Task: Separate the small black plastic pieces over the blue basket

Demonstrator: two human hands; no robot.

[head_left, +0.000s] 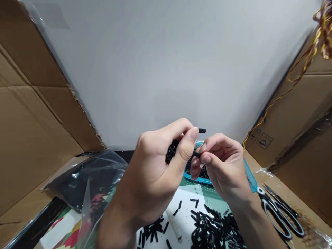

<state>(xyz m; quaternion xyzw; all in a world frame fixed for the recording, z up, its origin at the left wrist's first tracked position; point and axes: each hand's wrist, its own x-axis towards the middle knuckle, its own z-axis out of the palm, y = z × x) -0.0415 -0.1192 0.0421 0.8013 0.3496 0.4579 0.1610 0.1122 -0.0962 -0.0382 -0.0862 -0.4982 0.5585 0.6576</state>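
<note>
My left hand (pixel 158 166) is closed round a bunch of small black plastic pieces (pixel 171 151), and one black piece (pixel 202 130) sticks out past its thumb and forefinger. Close beside it, my right hand (pixel 223 159) pinches the end of a slim black piece (pixel 196 154) between thumb and forefinger. The far end of that piece is hidden at my left hand. Behind both hands stands a blue plastic tray (pixel 199 180) with black pieces in it, partly covered by my fingers. More loose black pieces (pixel 215 228) are piled below on a white sheet (pixel 190 193).
A clear bag of black material (pixel 77 180) lies at left. Black-and-white scissors (pixel 277 214) and metal tweezers (pixel 281 200) lie at right. A pale stick (pixel 173 223) rests among the pieces. Cardboard walls (pixel 33 90) flank a white back panel (pixel 168 62); twisted wires (pixel 303 69) hang at right.
</note>
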